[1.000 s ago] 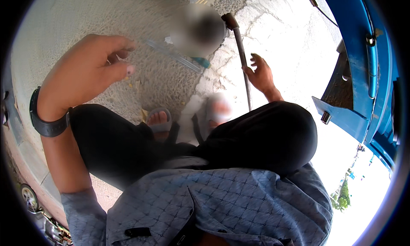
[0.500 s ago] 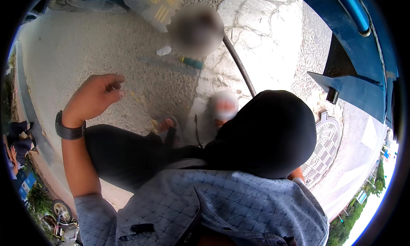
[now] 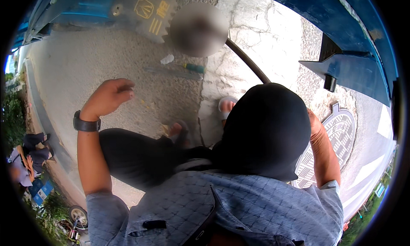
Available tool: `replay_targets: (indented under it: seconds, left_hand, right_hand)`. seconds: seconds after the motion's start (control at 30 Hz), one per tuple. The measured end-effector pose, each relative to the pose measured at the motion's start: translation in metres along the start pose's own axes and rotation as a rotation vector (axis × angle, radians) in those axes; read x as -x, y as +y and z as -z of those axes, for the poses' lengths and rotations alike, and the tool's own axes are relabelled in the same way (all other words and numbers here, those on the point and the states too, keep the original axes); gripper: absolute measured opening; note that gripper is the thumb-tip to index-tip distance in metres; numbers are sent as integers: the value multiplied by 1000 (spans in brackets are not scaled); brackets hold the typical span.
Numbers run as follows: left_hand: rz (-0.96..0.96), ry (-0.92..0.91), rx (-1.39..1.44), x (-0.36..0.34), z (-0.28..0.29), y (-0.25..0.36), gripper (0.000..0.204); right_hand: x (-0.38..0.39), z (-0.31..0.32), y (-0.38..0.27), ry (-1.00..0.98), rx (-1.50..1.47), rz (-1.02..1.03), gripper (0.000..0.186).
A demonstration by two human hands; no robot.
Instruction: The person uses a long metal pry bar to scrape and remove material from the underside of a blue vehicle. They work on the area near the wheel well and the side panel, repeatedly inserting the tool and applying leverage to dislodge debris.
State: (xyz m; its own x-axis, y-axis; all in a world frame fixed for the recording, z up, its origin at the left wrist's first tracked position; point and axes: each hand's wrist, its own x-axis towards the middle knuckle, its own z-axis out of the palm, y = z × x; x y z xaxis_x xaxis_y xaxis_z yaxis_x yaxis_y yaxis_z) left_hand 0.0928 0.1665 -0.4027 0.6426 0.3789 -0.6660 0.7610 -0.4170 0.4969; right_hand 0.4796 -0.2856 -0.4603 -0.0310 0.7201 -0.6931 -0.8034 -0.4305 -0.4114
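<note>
My left hand [image 3: 110, 96], with a dark watch band on its wrist, hovers above the pavement beyond my left knee. Its fingers are loosely bent, the thumb stands apart, and nothing is in it. By the outer side of my right knee is my right hand [image 3: 315, 124]; the knee hides its fingers. A dark rod or pipe [image 3: 247, 60] runs from a blurred round patch down behind that knee; whether my right hand touches it is hidden. On the ground ahead lie a green-handled tool [image 3: 194, 68], a clear flat strip [image 3: 173, 73] and a crumpled white scrap [image 3: 167, 59].
Blue vehicle bodywork [image 3: 363, 71] rises at the right, with a dark tube end below it. A grey flap [image 3: 153, 15] with yellow markings hangs at the top. A round manhole cover [image 3: 337, 139] lies right of my knee. People sit at the far left, near a parked motorbike's wheel [image 3: 78, 216].
My right forearm and hand have come into sight beside the right knee. My left hand keeps its loose bend, slightly farther right in the picture. The whole view has shifted a little.
</note>
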Motion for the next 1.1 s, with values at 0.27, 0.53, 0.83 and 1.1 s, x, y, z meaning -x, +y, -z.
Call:
replay_targets:
  seconds: [0.27, 0.53, 0.83, 1.1]
  left_hand:
    - [29, 1, 46, 8, -1, -16, 40]
    - [56, -39, 55, 1, -2, -12, 41]
    - [54, 47, -13, 9, 5, -10, 41]
    - [75, 294, 110, 29, 38, 0, 40]
  right_hand:
    - [26, 36, 42, -124, -335, -79, 44]
    - [-2, -5, 63, 213, 272, 164, 29]
    - [-36, 6, 121, 199, -130, 236, 18]
    - [-88, -40, 72, 207, -97, 222, 21]
